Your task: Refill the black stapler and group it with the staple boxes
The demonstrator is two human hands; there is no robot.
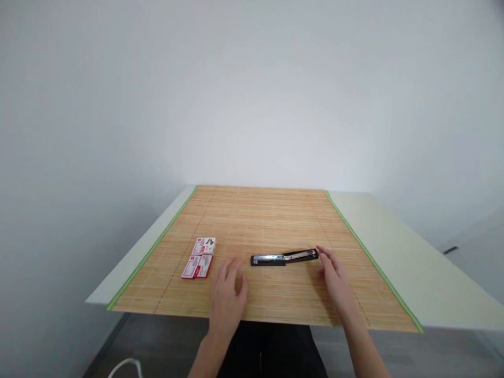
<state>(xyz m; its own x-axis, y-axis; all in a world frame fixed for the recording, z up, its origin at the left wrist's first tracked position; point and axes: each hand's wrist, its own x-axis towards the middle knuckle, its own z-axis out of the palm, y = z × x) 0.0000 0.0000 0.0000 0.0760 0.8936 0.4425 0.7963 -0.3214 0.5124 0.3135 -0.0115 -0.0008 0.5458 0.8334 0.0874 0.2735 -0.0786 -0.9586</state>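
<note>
One stapler (283, 257) lies near the middle of the bamboo mat (268, 215), a little toward the person's edge. It is folded open, so it makes one long, low line across the mat: the silver metal channel is the left half, and the black part with a thin bright strip is the right half.

I judge it to be stiff and rather dense for its size, mostly metal, so it should not bend or break easily. The hinge in the middle is probably loose, and the two halves may swing if only one end is lifted. The smooth metal could slip on the fingers. The safer place to hold seems to be the black body near the hinge, with thumb and fingers on the two long sides.

The right hand (334, 278) is open and empty, palm down, with its fingertips just beside the right end of the stapler. I cannot tell if they touch it. The left hand (228, 294) is also open and holds nothing. It rests on the mat with loosely spread fingers, near the left end of the stapler but apart from it.

To the left of this hand lie two small red and white cartons, the far box (205, 245) and the near box (197, 266), touching each other. The mat has green borders and covers a pale table (394, 252) that stands against a plain white wall (252, 105).
</note>
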